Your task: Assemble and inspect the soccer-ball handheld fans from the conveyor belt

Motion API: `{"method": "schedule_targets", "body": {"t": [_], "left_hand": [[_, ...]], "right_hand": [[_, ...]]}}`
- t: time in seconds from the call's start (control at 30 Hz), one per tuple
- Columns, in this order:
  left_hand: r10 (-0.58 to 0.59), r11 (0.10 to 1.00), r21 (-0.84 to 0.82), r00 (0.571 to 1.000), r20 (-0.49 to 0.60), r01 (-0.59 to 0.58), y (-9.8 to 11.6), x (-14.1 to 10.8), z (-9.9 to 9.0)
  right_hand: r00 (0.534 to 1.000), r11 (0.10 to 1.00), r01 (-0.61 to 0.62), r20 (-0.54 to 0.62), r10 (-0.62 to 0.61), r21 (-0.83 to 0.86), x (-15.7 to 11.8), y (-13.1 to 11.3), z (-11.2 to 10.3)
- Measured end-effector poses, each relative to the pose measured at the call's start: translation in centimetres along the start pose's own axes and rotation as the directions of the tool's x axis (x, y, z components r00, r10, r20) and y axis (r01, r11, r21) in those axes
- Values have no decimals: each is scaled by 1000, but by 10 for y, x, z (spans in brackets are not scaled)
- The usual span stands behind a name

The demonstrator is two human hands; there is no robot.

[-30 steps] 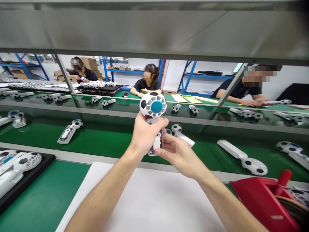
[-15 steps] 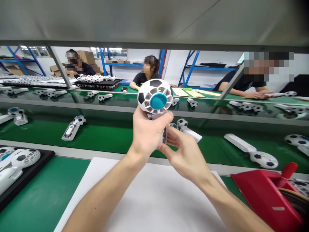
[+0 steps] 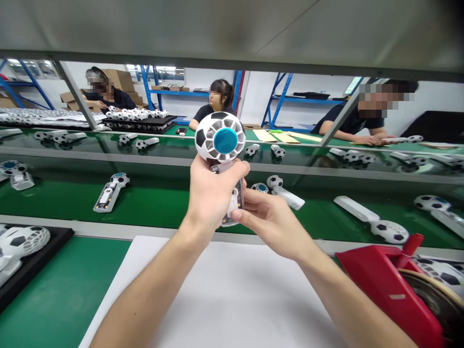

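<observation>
A handheld fan [image 3: 220,137] with a round, football-patterned head and a blue centre is held upright above the white sheet. My left hand [image 3: 208,193] is wrapped around its neck and upper handle, thumb across the front. Below the head, the clear handle shows a circuit board and a white part inside. My right hand [image 3: 270,217] grips the lower handle from the right, its thumb on the front and its fingers behind. The back of the fan is hidden from me.
A white sheet [image 3: 224,290] covers the table before me. Several similar fans lie on the green conveyor [image 3: 174,198] beyond. A red tape dispenser [image 3: 391,285] stands at right, a black tray [image 3: 36,263] with fans at left. Three people sit opposite; a shelf [image 3: 217,34] hangs overhead.
The fan and both hands have shifted slightly left in view. More of the clear handle now shows between my hands. My right thumb lies on its front.
</observation>
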State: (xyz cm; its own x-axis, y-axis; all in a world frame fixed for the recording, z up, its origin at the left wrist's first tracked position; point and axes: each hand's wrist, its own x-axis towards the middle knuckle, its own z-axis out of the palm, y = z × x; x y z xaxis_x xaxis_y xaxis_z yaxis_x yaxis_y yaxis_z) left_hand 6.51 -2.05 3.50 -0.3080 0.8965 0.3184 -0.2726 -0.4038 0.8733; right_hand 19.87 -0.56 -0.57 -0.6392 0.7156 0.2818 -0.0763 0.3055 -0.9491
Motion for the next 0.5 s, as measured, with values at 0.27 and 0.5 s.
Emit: {"method": "schedule_targets", "body": {"t": [0.27,0.5], "left_hand": [[-18,999,-29,1000,3,18,8,5,-7],[5,995,-100,989,144,9,15,12,-16]], "right_hand": [[999,991,41,6,-40,-124,9,-5,7],[1000,950,13,7,-11,-311,19,-26,7]]}}
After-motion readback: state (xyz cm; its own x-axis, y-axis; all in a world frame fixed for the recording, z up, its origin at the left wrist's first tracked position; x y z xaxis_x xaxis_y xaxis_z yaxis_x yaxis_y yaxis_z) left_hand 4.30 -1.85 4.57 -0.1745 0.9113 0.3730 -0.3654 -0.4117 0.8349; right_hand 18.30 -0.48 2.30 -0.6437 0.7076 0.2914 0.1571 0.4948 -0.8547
